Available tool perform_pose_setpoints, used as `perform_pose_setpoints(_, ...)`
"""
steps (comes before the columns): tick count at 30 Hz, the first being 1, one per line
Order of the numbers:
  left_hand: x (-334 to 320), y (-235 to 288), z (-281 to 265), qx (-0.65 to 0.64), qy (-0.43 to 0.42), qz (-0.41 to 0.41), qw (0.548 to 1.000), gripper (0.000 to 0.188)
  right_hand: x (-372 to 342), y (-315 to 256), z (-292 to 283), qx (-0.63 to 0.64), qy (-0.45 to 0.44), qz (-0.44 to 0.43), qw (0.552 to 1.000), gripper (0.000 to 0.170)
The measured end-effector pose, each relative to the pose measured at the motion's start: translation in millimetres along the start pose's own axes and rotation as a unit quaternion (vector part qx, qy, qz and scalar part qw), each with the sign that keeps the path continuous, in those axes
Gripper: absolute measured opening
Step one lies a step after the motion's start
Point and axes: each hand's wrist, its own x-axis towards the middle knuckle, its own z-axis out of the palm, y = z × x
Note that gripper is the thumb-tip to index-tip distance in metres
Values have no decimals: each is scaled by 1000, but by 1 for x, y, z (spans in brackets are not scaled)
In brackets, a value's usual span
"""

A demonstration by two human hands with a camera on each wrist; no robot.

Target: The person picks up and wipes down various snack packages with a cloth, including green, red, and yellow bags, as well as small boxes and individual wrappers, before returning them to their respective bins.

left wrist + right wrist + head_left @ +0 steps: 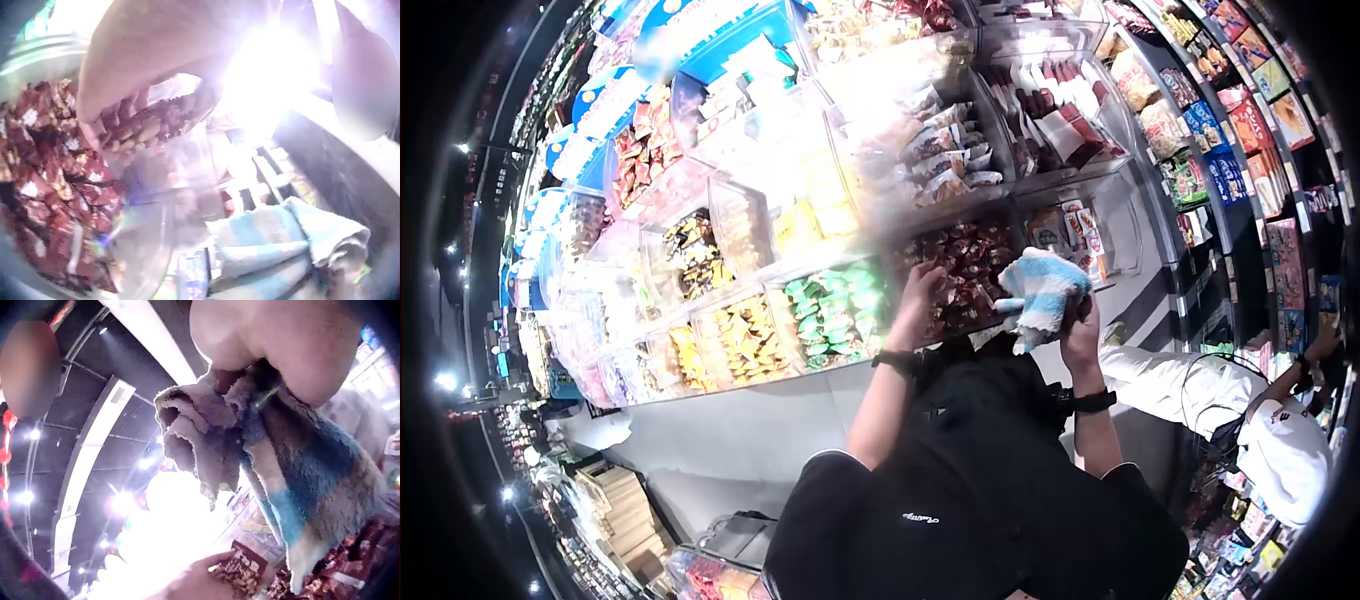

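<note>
My left hand (920, 292) is over the front bin of dark red wrapped snacks (972, 262). In the left wrist view its fingers hold a small red snack packet (147, 128) with nuts printed on it or showing through. The same packet (245, 570) appears low in the right wrist view. To the right, my right hand (1082, 325) grips a bunched cloth (1043, 285) with light blue and white stripes. Part of the cloth (337, 481) hangs down from the fingers in the right wrist view, over the red packets.
Clear-walled bins of wrapped snacks spread ahead and left, including green packets (830, 315) and yellow packets (750, 335). A bin with a few flat packs (1070, 230) lies right of the red one. Shelves (1250, 150) line the right. A person in white (1285, 460) is at the right.
</note>
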Motion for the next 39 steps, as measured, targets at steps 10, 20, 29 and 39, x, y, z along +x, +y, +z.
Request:
perform_pose_setpoints(10,4,3,45,691,265,385,551,47,-31,-5,-117,-10,77,22,997,32)
perform_pose_setpoints(20,55,-79,57,755,43,258,602,43,-49,-9,-139,22,107,31,994,32)
perform_pose_setpoints(29,44,-61,67,775,46,157,611,47,-40,-2,-145,22,95,23,995,38)
perform_pose_setpoints(39,-95,19,104,48,-167,190,966,30,-33,-14,-97,-25,8,-1,1000,39)
